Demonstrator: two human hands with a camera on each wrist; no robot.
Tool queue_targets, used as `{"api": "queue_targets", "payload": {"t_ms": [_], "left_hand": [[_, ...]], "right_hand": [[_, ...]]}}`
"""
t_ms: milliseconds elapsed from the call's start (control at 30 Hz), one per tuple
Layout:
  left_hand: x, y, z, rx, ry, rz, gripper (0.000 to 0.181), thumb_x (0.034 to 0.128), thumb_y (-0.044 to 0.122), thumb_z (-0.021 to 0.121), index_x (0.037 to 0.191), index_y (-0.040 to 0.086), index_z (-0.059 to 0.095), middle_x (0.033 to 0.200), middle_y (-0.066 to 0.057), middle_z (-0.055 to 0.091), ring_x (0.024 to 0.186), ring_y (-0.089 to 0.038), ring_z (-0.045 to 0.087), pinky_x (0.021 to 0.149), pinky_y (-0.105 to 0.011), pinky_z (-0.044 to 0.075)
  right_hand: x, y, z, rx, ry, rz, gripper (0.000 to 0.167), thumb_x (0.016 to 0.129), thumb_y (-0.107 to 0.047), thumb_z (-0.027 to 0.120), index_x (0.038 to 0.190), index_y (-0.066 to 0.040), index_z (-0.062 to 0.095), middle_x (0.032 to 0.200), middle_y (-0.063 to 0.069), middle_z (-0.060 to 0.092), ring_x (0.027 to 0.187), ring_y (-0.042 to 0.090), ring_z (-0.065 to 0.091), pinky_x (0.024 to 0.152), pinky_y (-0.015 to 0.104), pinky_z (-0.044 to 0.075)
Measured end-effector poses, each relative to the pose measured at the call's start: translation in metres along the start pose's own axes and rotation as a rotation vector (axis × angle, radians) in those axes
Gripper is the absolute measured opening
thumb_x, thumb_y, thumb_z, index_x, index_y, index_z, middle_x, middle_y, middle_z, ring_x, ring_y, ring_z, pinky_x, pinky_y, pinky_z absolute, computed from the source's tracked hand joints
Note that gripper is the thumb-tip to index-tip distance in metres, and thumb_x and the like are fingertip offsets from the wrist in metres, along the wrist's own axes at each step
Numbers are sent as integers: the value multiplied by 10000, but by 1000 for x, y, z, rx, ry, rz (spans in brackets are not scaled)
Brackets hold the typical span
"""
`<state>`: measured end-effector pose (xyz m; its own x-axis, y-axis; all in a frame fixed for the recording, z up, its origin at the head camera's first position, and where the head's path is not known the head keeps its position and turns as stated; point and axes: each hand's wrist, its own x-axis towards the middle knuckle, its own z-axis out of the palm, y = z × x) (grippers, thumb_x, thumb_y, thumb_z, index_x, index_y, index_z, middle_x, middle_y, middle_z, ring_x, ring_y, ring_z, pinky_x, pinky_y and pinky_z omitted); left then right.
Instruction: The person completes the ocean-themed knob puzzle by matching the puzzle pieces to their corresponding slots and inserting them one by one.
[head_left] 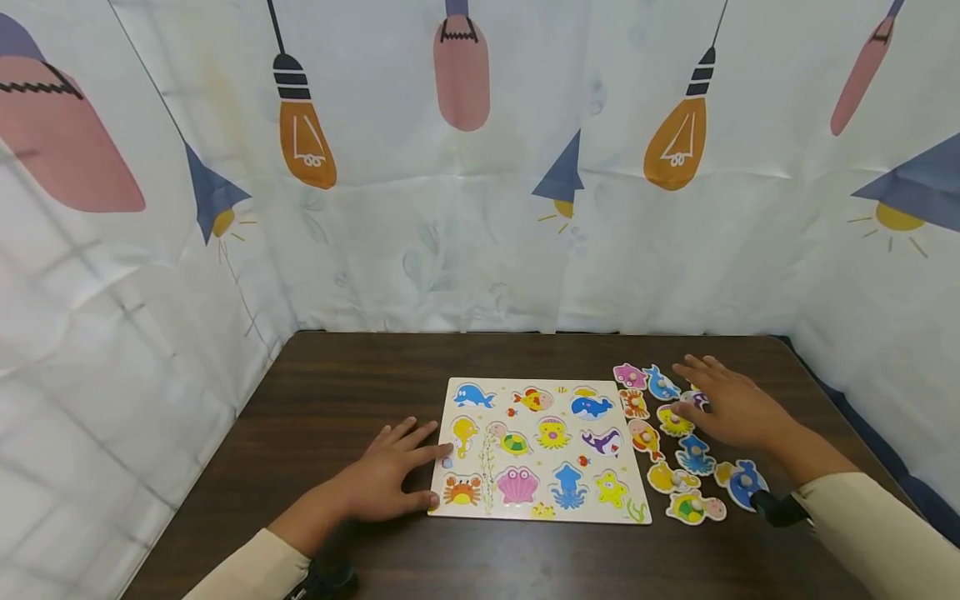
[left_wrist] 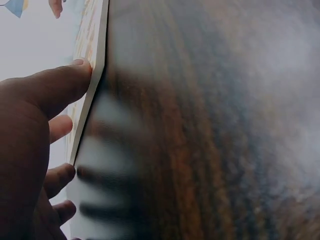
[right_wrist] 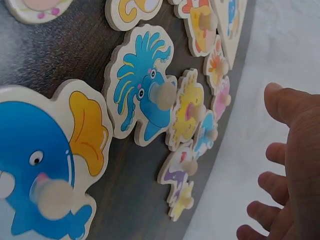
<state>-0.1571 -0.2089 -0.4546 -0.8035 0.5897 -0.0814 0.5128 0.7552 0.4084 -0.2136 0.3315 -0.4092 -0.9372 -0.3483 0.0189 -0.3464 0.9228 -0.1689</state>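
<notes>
A white puzzle board (head_left: 544,467) printed with sea animals lies flat on the table. My left hand (head_left: 382,479) rests at its left edge, thumb and index finger touching the board; the left wrist view shows the thumb (left_wrist: 65,85) on the rim. Over the loose knobbed pieces right of the board hovers my right hand (head_left: 731,406), fingers extended and holding nothing. Beneath or near it lie a yellow octopus piece (head_left: 675,421), a blue squid piece (right_wrist: 130,75) and a purple whale piece (right_wrist: 175,172), partly hidden in the head view. A blue whale piece (right_wrist: 35,130) sits near the right wrist.
Nearer the board are a turtle piece (head_left: 686,507), a seahorse piece (head_left: 662,477), a fish piece (head_left: 645,437), a crab piece (head_left: 633,404) and a pink piece (head_left: 630,376). A patterned white curtain (head_left: 510,275) stands behind the dark wooden table (head_left: 360,375).
</notes>
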Motion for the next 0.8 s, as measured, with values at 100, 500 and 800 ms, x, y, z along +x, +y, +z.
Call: {"api": "queue_targets", "payload": {"t_ms": [100,500,800], "left_hand": [[-1,-1,2,-4,2,-2,699,919,620,665,1531,322,503,1649,-93,316,1524,-450,154,1149,-739,112],[-1,1,3,0,10,-7,704,910,614,677,1528,322,506,1642,-35,344,1527,-440,156,1150,-738,104],[-1,0,3,-1,26,3,706,905,609,690,1524,323,508,1628,-45,370,1516,-452,181,1137,-754,107]], "right_hand": [[4,0,3,-12,2,-7,756,988,-525,629,1521,-19,453,1579,323,317,1433,573,262,1068,787,229],[25,8,18,-27,23,-26,585,981,-328,704,1467,-43,546,1537,282,422,1386,540,372,1065,750,295],[41,13,28,-14,61,-111,277,939,-24,710,1209,-73,748,1382,218,609,1263,486,530,996,669,450]]}}
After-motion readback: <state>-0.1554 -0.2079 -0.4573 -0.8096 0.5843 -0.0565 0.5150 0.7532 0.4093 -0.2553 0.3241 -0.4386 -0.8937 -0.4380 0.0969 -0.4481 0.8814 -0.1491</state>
